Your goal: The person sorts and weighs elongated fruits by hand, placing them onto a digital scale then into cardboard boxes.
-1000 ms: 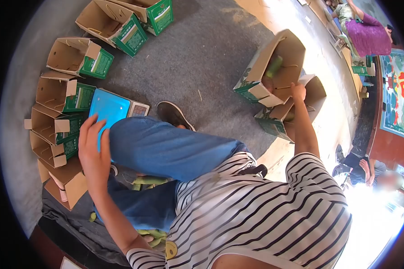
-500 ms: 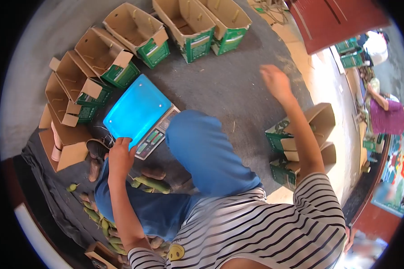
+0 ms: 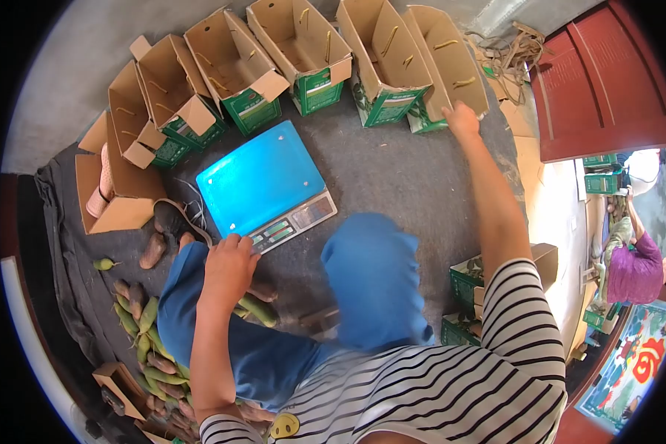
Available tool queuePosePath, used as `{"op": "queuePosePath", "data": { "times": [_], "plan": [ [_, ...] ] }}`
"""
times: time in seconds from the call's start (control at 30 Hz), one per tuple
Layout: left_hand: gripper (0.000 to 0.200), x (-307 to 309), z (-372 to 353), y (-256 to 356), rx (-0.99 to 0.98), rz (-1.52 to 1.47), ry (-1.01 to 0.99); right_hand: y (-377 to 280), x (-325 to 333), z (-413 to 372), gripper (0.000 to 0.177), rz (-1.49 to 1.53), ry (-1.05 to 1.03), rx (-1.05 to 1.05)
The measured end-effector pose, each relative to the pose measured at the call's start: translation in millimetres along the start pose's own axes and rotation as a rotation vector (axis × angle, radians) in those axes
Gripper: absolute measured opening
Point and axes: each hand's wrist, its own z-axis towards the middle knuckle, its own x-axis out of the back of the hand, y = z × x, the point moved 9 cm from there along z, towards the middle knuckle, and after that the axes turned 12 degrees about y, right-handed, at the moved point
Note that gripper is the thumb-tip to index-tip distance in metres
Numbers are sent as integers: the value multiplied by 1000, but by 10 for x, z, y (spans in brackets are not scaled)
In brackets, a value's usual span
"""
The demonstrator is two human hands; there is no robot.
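Note:
My right hand (image 3: 462, 120) is at the near edge of an open cardboard box (image 3: 444, 66), the rightmost in the curved row; its fingers are bent at the rim, and whether they grip it is unclear. My left hand (image 3: 231, 263) rests at my knee beside the lower left corner of the scale (image 3: 263, 181), fingers partly hidden. The scale has a blue plate and a display strip facing me. More green-and-brown boxes (image 3: 392, 52) stand open along the wall.
Green and brown vegetables (image 3: 152, 333) lie at lower left. Two green boxes (image 3: 466, 277) stand by my right side. A box with a pink roll (image 3: 103, 181) is at left. A person in purple (image 3: 635, 274) works at far right, near a red door (image 3: 607, 81).
My right hand has moved forward to the rightmost box of the row. The view has shifted, showing more of the door and boxes. My left hand stays by the scale.

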Motion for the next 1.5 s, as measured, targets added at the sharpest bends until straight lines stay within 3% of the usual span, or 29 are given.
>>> {"op": "queuePosePath", "data": {
  "times": [0.13,0.23,0.27,0.37,0.47,0.57,0.67,0.73,0.8,0.87,0.97,1.13,1.33,1.4,1.5],
  "plan": [
    [30,82,-10,57,16,-21,6,470,451,-640,43,-214,-80,20],
    [31,120,-29,51,9,-46,50,934,454,-1549,26,-305,-435,215],
    [29,199,-28,87,-14,-80,113,1101,473,-1897,28,-269,-640,175],
    [28,276,-19,87,-13,-108,125,1645,485,-2534,25,-98,-715,5],
    [29,210,-23,48,2,-70,90,1368,494,-2565,28,53,-412,182],
    [33,65,-59,31,7,-28,44,1122,368,-2410,36,433,-98,-86],
    [35,-37,-134,-34,26,-49,26,1142,262,-2421,38,161,-30,-16],
    [33,-15,-178,-101,72,-62,38,1107,448,-2480,36,155,-126,-18],
    [33,58,-188,-165,104,-107,73,1134,769,-2601,37,360,-132,-64],
    [33,104,-167,-165,100,-145,105,1034,1078,-2708,36,463,-295,15],
    [31,180,-125,-128,69,-184,173,566,1520,-2917,31,528,-458,66],
    [28,456,-57,-134,126,-268,385,-417,1824,-2742,22,589,-453,273],
    [23,870,-177,-313,251,-437,801,-2209,2043,-2388,21,643,-468,649],
    [22,1071,-336,-325,214,-491,1019,-2813,1992,-2384,23,683,-424,870],
    [22,1366,-706,-342,162,-548,1296,-3444,1656,-2464,21,594,-476,1017]
  ]
}}
